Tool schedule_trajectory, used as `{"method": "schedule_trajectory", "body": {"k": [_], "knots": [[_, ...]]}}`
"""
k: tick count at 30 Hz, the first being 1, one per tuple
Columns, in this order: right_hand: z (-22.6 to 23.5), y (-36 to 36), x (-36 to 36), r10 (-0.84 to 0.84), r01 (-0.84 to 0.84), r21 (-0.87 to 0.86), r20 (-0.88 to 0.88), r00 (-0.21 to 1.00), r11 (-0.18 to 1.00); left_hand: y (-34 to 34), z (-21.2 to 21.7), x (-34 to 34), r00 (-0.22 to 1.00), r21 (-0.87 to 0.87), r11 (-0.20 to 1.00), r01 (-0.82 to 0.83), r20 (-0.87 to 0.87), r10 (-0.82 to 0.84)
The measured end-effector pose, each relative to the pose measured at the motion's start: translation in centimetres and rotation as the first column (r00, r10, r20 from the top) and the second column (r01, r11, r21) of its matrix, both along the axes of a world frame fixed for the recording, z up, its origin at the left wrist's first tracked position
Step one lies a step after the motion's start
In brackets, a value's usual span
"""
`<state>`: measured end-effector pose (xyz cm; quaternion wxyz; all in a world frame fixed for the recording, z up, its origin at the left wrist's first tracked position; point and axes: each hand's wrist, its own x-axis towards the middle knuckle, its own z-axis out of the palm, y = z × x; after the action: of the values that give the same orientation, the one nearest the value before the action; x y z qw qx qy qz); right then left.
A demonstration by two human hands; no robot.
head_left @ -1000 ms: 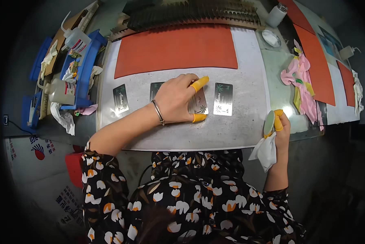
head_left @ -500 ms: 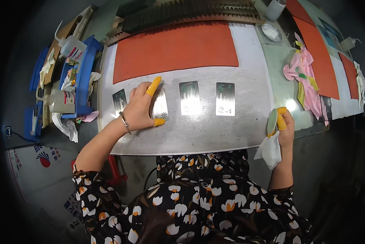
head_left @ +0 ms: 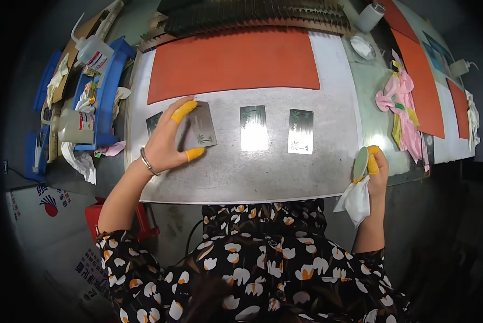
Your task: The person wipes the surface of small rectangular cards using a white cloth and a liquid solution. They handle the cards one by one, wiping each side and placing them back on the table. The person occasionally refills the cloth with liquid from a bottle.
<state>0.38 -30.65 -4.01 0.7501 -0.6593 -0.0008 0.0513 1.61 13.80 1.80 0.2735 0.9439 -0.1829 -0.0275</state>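
Observation:
My left hand (head_left: 166, 137), in yellow finger cots on thumb and index finger, grips a dark metal card (head_left: 203, 126) with a palm-tree design by its edges. That card is tilted a little over the grey work surface. Behind the hand, another card (head_left: 152, 121) is mostly hidden. Two more cards lie flat to the right: a shiny one (head_left: 253, 129) in the middle and a similar one (head_left: 301, 132) beyond it. At the table's right front, my right hand (head_left: 378, 169) is closed around a round green pad (head_left: 361, 161) with a white cloth (head_left: 354, 200) hanging below.
An orange mat (head_left: 233, 64) lies behind the cards, with a long slotted rack (head_left: 257, 19) at the back. Blue trays (head_left: 112, 81) and squeeze bottles (head_left: 77, 126) stand left. To the right are a small dish (head_left: 362, 47), a jar (head_left: 370, 17) and pink cloths (head_left: 400, 110).
My left hand has drawn slightly left, and the card in it has turned darker and tilted up from the surface. The right hand still holds the green pad in nearly the same place.

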Motion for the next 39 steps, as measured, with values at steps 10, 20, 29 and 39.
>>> {"method": "schedule_trajectory", "body": {"k": [10, 20, 29, 39], "knots": [[0.2, -0.1, 0.1, -0.018, 0.017, -0.052, -0.016, 1.000, 0.999, 8.8, -1.0, -1.9, 0.982, 0.272, 0.949, -0.161, -0.048, 0.180], [0.2, 0.3, 0.4, 0.005, 0.006, -0.133, 0.083, 0.997, 0.991, 4.9, 2.2, -2.5, 0.986, 0.517, 0.840, -0.167, 0.107, 0.130], [2.7, 1.3, 1.1, 0.117, -0.161, -0.225, -0.197, 0.973, 0.961, 7.3, -2.2, -5.2, 0.951, 0.182, 0.941, -0.286, 0.175, 0.255], [5.4, 11.5, 9.1, 0.441, -0.141, -0.963, -0.026, 0.897, 0.230, -13.6, -3.5, -5.6, 0.977, -0.129, 0.973, 0.194, 0.118, -0.179]]}}
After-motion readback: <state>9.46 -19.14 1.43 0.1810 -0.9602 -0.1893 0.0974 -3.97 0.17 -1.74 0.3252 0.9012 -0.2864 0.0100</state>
